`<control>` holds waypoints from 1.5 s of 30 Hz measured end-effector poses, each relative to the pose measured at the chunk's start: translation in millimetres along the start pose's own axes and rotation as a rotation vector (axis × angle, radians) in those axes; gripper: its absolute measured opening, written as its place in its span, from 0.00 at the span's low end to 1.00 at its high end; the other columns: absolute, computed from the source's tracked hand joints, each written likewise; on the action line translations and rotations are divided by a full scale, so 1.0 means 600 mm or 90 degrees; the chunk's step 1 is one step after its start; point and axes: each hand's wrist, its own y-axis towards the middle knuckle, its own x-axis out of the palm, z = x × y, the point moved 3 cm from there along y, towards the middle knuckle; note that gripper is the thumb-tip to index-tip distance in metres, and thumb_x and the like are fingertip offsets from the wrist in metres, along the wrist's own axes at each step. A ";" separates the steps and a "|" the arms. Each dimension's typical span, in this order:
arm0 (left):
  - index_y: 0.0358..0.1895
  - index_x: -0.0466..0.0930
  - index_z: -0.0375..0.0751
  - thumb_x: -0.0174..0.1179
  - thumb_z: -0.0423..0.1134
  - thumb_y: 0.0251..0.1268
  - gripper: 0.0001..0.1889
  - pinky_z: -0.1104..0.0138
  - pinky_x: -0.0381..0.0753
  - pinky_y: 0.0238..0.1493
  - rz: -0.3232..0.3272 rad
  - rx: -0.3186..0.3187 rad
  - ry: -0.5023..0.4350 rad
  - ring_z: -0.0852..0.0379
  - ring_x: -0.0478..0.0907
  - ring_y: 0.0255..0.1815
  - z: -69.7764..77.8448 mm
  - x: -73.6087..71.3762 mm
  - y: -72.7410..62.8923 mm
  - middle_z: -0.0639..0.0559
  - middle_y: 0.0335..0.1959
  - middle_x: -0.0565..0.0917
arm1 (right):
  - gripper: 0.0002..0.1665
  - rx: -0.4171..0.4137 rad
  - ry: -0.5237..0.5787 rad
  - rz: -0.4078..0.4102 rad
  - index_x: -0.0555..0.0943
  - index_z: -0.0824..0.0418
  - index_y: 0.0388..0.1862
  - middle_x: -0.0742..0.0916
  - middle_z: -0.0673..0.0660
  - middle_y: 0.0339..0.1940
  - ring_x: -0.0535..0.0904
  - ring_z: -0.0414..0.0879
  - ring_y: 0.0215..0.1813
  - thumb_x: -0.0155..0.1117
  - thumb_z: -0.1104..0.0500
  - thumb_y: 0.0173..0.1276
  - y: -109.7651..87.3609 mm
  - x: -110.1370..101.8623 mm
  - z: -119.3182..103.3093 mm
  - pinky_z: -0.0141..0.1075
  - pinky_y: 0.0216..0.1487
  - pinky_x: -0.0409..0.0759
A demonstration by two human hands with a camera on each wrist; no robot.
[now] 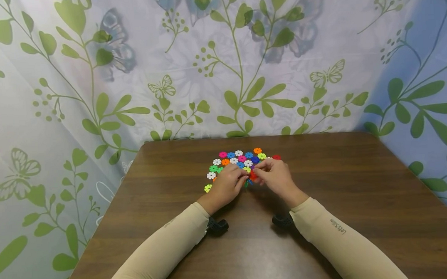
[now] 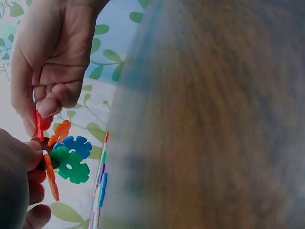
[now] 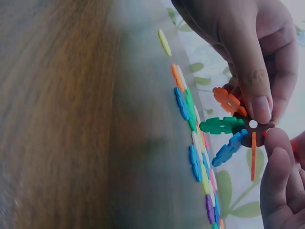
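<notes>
In the head view my left hand [image 1: 226, 184] and right hand [image 1: 277, 178] meet over the table. My left thumb and fingers pinch a dark brown notched disc [image 3: 247, 139], a flower-shaped interlocking piece with a hole in its middle. Slotted around its rim are a green disc [image 3: 220, 125], a blue disc [image 3: 226, 151] and two orange discs [image 3: 228, 101], standing out like spokes. A red disc [image 2: 39, 126] is pinched between my right thumb and fingers, against the brown disc's edge. Fingers partly hide the contact.
Many loose flower discs, such as a white one [image 1: 211, 175] and an orange one [image 1: 257, 150], lie flat beyond the hands on the brown wooden table [image 1: 164, 167]. A leaf-patterned curtain [image 1: 214, 94] hangs behind the far edge.
</notes>
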 end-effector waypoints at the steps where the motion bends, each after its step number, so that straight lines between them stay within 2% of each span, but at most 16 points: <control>1: 0.46 0.89 0.36 0.68 0.35 0.74 0.06 0.68 0.79 0.42 -0.003 0.001 0.005 0.56 0.76 0.39 0.001 0.000 0.000 0.52 0.37 0.82 | 0.08 0.005 0.010 0.001 0.90 0.68 0.41 0.90 0.57 0.27 0.87 0.53 0.25 0.74 0.62 0.72 0.000 0.001 0.000 0.40 0.31 0.88; 5: 0.45 0.88 0.36 0.67 0.35 0.75 0.06 0.67 0.79 0.44 -0.001 -0.002 0.007 0.55 0.76 0.40 0.000 0.001 -0.002 0.51 0.37 0.82 | 0.07 0.019 0.069 0.001 0.88 0.72 0.42 0.90 0.62 0.30 0.88 0.54 0.26 0.72 0.66 0.73 -0.002 0.008 -0.001 0.38 0.30 0.87; 8: 0.44 0.87 0.35 0.66 0.34 0.75 0.05 0.65 0.79 0.45 0.018 0.004 0.003 0.54 0.77 0.40 0.001 0.002 -0.003 0.50 0.38 0.82 | 0.07 0.027 0.111 0.000 0.87 0.75 0.43 0.90 0.66 0.33 0.88 0.53 0.27 0.70 0.69 0.73 -0.004 0.013 -0.002 0.37 0.30 0.87; 11: 0.42 0.87 0.35 0.67 0.32 0.75 0.03 0.64 0.79 0.44 0.035 0.011 0.005 0.53 0.77 0.39 0.003 0.003 -0.003 0.49 0.37 0.82 | 0.08 0.038 0.124 0.006 0.87 0.77 0.44 0.90 0.67 0.35 0.88 0.53 0.27 0.70 0.70 0.73 -0.005 0.016 -0.002 0.37 0.31 0.87; 16: 0.42 0.87 0.35 0.67 0.31 0.74 0.02 0.64 0.80 0.44 0.039 0.002 0.002 0.53 0.78 0.39 0.006 0.001 -0.001 0.49 0.37 0.82 | 0.08 0.039 0.117 0.010 0.87 0.76 0.45 0.89 0.68 0.34 0.88 0.55 0.28 0.70 0.69 0.74 -0.006 0.015 0.000 0.37 0.32 0.88; 21: 0.43 0.88 0.36 0.70 0.33 0.71 0.04 0.66 0.80 0.41 0.037 -0.035 -0.007 0.54 0.77 0.37 0.007 0.000 0.000 0.50 0.36 0.83 | 0.09 0.021 0.098 0.002 0.88 0.74 0.44 0.89 0.69 0.33 0.88 0.56 0.28 0.71 0.66 0.74 -0.005 0.011 -0.004 0.38 0.32 0.88; 27: 0.42 0.89 0.36 0.72 0.32 0.69 0.04 0.65 0.82 0.43 0.035 -0.057 -0.037 0.54 0.79 0.38 0.004 -0.001 0.001 0.49 0.37 0.84 | 0.12 0.002 0.030 -0.009 0.89 0.68 0.46 0.90 0.61 0.29 0.88 0.56 0.28 0.72 0.58 0.75 -0.002 0.008 -0.005 0.38 0.33 0.87; 31: 0.43 0.88 0.35 0.70 0.33 0.71 0.04 0.67 0.83 0.42 0.043 -0.080 -0.073 0.55 0.80 0.36 -0.004 0.001 0.000 0.49 0.37 0.86 | 0.15 -0.017 0.010 0.010 0.89 0.66 0.50 0.89 0.59 0.30 0.86 0.59 0.27 0.70 0.54 0.78 0.000 0.003 -0.004 0.42 0.32 0.87; 35: 0.44 0.87 0.34 0.69 0.34 0.74 0.05 0.67 0.82 0.36 0.080 -0.164 -0.146 0.57 0.80 0.32 -0.025 0.002 -0.001 0.50 0.35 0.87 | 0.16 -0.029 0.009 0.075 0.86 0.64 0.54 0.88 0.63 0.36 0.85 0.65 0.32 0.66 0.53 0.80 0.003 -0.010 0.001 0.41 0.31 0.86; 39: 0.43 0.87 0.35 0.69 0.35 0.74 0.06 0.68 0.82 0.36 0.133 -0.295 -0.238 0.57 0.80 0.33 -0.049 0.000 -0.006 0.51 0.35 0.88 | 0.15 -0.033 -0.052 0.111 0.85 0.65 0.53 0.87 0.61 0.38 0.86 0.63 0.36 0.66 0.54 0.80 0.009 -0.020 0.011 0.38 0.32 0.83; 41: 0.43 0.86 0.34 0.69 0.34 0.73 0.06 0.68 0.82 0.38 0.155 -0.354 -0.295 0.55 0.82 0.35 -0.060 -0.001 -0.009 0.50 0.35 0.88 | 0.13 -0.040 -0.090 0.082 0.86 0.66 0.53 0.88 0.58 0.40 0.85 0.59 0.39 0.67 0.57 0.79 0.011 -0.020 0.018 0.39 0.36 0.82; 45: 0.44 0.85 0.29 0.69 0.33 0.73 0.08 0.61 0.87 0.41 0.181 -0.429 -0.427 0.43 0.86 0.39 -0.070 -0.001 -0.011 0.44 0.36 0.87 | 0.10 -0.085 -0.172 -0.047 0.87 0.67 0.52 0.88 0.57 0.45 0.84 0.53 0.45 0.70 0.63 0.75 0.013 -0.007 0.030 0.47 0.46 0.83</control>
